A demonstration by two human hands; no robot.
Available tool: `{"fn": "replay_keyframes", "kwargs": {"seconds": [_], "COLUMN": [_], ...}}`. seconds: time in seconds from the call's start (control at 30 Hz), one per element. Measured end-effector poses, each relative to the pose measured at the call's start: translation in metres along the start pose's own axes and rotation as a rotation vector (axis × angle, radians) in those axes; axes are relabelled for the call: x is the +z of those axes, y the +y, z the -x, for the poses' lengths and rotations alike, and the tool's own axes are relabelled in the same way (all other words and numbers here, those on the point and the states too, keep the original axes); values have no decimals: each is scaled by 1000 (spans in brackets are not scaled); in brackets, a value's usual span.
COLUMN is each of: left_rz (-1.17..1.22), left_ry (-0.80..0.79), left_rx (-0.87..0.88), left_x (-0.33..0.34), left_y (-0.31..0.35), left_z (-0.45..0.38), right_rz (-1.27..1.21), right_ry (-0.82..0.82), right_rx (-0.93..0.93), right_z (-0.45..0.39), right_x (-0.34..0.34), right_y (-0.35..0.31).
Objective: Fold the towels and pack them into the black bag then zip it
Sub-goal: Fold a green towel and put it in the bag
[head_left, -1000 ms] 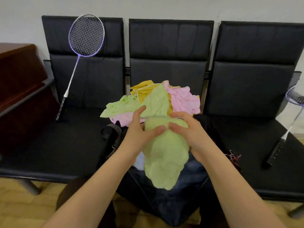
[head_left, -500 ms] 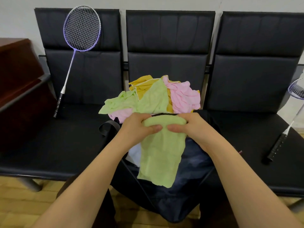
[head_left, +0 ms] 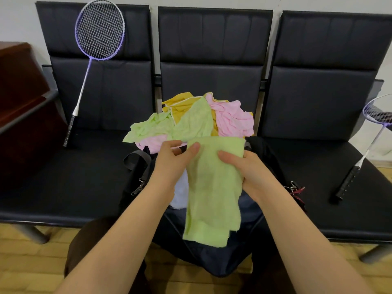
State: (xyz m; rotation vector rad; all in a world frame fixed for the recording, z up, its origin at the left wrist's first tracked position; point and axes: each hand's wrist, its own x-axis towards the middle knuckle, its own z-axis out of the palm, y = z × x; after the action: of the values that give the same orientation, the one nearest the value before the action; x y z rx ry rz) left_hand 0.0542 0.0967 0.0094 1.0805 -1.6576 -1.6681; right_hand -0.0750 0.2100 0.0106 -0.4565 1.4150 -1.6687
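Up close, left hand and right hand pinching the top edge of a light green towel, fingers curled on the cloth, towel hanging over the open black bag on the bench, crumpled towels heaped behind.

Even, soft indoor light, moderately bright; source not visible. Faint sheen on the black seat backs, no hard glare. Shadows weak, diffuse, pooled under the bench. Wide-angle bowing: seat edges curve toward the frame borders. Slight overall softness, compression smear on the green towel; forearms at bottom edge blurred.
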Motion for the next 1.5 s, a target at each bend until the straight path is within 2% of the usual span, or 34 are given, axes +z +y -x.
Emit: {"fn": "replay_keyframes", "kwargs": {"seconds": [0.1,0.23,0.43,0.57,0.7,0.8,0.9,1.0,1.1,1.17,1.27,1.5], "left_rz": [169,519,791,986,1011,1036,999,983,1000,1016,1004,963], "left_ry": [38,-173,-205,-127,-64,-60,-3,64,115,102,94,17], "left_rx": [-169,-442,-503,-477,-378,-301,-274,-241,-188,-218,-221,-279], "left_x": [7,27,39,42,47,47,44,41,38,39,39,46], "left_y": [-11,-20,-20,-20,-29,-39,-48,-53,-57,-58,-61,-64], "left_z": [19,42,35,30,30,32,25,16,9,8,6,12], "right_rz": [-61,-75,-145,-160,-117,-62,68,247,333,269,66,-288], "right_ry": [32,0,-30,26,95,119,187,305,243,145,47,36], "right_rx": [-17,-23,15,91,185,175,136,185,320,377,364,215], "right_z": [-3,-6,-6,-7,-7,-8,-8,-4,1,3,2,-13], "right_x": [2,7,12,12,12,11,7,1,2,4,3,8], "right_y": [-6,-9,-5,4,9,13,23,34,42,45,45,52]}}
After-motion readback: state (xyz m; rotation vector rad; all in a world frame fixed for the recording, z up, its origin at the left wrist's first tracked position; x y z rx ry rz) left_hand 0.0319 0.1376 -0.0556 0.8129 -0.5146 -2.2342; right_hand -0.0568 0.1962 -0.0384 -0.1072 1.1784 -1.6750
